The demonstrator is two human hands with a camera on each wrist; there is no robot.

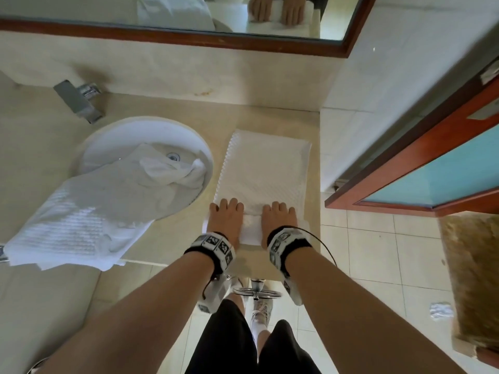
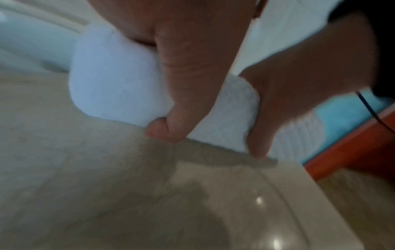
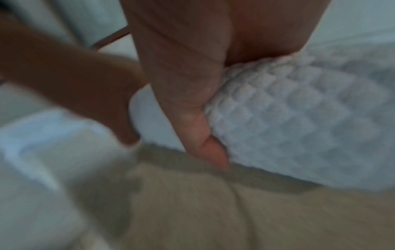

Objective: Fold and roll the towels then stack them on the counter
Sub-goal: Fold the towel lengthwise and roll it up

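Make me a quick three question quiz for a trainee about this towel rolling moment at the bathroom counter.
1. True or false: both hands are on the roll at the near end of the folded towel.
2. Where does the loose towel lie? A: draped over the sink. B: on the floor.
3. Fill in: the faucet stands behind the ____.

Key: 1 true: the left hand and right hand grip it. 2 A. 3 sink.
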